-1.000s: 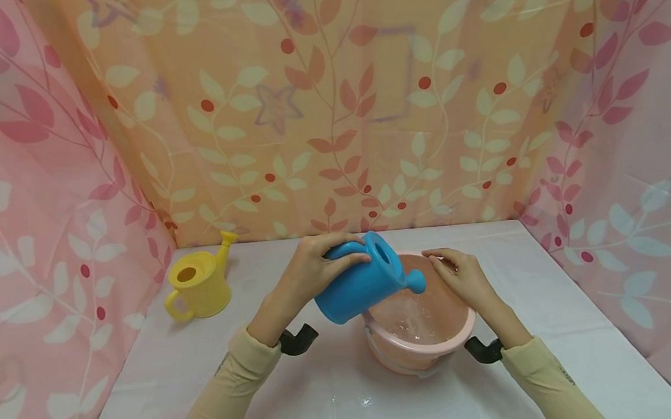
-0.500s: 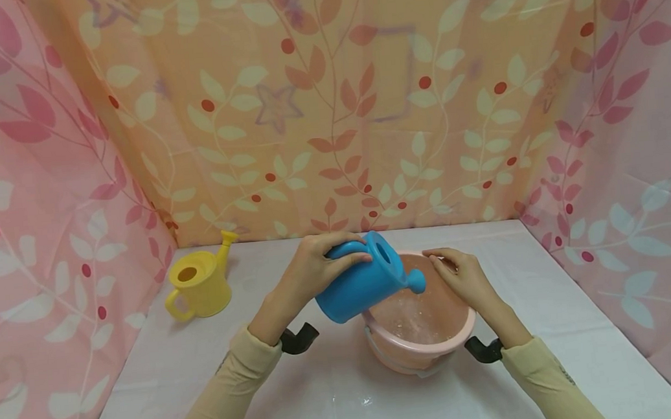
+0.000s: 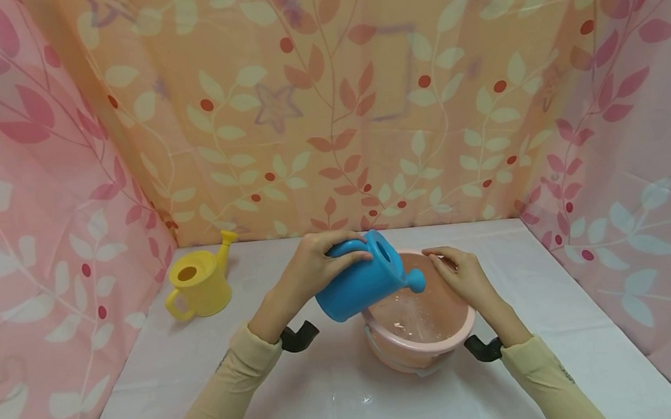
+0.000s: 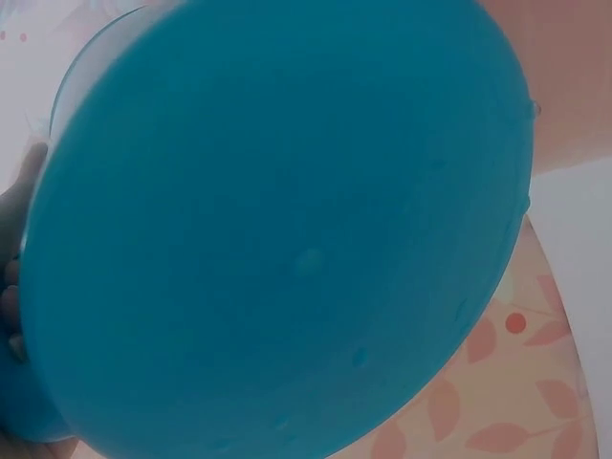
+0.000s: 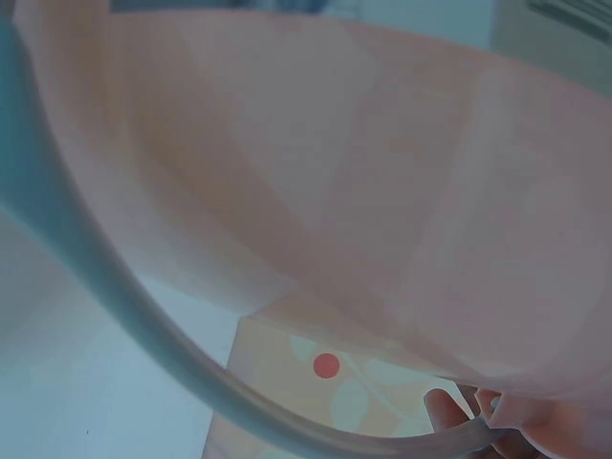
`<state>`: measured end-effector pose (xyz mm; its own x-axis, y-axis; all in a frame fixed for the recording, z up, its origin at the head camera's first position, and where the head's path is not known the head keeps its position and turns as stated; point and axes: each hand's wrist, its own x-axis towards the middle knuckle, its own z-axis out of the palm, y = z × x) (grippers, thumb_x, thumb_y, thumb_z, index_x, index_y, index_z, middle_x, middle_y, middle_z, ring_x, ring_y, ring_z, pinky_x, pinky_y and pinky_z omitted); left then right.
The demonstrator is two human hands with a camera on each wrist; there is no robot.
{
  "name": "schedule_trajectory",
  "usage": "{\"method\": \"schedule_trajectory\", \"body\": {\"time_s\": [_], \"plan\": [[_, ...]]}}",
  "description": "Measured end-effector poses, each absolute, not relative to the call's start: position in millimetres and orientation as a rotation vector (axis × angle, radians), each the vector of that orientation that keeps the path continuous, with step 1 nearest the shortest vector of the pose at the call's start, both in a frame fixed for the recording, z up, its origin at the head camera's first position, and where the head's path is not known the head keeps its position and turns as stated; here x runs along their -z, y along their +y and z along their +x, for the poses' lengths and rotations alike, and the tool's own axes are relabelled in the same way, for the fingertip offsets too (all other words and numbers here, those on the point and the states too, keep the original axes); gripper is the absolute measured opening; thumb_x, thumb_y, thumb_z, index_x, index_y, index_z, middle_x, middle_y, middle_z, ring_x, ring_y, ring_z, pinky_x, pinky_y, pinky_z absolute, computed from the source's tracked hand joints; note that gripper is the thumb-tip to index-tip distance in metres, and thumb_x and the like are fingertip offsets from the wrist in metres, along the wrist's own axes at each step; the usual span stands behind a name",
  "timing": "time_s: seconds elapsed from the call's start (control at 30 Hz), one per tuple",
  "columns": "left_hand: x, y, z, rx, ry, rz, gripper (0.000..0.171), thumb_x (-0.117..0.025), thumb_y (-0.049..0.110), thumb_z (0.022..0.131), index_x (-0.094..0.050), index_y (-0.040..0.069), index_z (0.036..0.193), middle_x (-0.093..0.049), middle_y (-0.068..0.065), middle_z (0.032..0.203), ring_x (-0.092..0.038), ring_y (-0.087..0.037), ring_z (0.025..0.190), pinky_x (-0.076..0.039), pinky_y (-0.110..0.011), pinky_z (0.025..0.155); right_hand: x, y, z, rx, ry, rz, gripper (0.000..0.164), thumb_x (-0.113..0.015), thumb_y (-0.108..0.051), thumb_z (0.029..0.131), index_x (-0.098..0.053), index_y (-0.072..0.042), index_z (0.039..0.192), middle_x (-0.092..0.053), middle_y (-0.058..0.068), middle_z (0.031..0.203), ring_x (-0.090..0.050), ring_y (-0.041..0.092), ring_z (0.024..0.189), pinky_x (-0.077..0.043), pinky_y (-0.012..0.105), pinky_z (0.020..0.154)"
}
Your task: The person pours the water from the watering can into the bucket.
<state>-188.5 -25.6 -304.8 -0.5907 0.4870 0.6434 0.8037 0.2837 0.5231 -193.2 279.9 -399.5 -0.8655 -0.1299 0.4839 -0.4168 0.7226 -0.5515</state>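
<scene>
My left hand (image 3: pixel 316 266) grips the blue watering can (image 3: pixel 355 289) by its handle, tilted so the round spout head hangs over the pink bucket (image 3: pixel 423 346). Water (image 3: pixel 415 314) with ripples and bright glints shows inside the bucket. Droplets dot the can's blue base (image 4: pixel 287 239), which fills most of the left wrist view. At the bucket's far right rim, my right hand (image 3: pixel 463 278) holds the edge between thumb and fingers. In the right wrist view, its fingertips (image 5: pixel 445 406) show beside the joint of the bucket's pale carrying handle (image 5: pixel 172 335).
A yellow watering can (image 3: pixel 201 293) stands at the back left of the white-covered table (image 3: pixel 301 393). Small wet spots (image 3: pixel 366 399) glisten in front of the bucket. Floral curtains (image 3: pixel 328 106) close off the back and both sides.
Both hands, the blue watering can and the bucket stay practically where they were. Only the glints and ripples on the water differ.
</scene>
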Motion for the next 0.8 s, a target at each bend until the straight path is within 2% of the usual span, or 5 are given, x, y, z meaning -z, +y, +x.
{"method": "schedule_trajectory", "body": {"time_s": [0.8], "plan": [[305.3,-24.6,-188.0,1.211,-2.199,-1.172,0.033,-0.075,0.023,0.077,-0.068,0.011,0.107,-0.070,-0.004,0.097,-0.068,-0.019,0.091,-0.053,-0.035,0.081,398.4,279.8,-191.9,-0.960,-2.531,0.403,0.022,-0.060,-0.018,0.091,-0.067,-0.010,0.110,-0.068,0.008,0.106,-0.067,0.022,0.089,-0.055,0.039,0.071]]}}
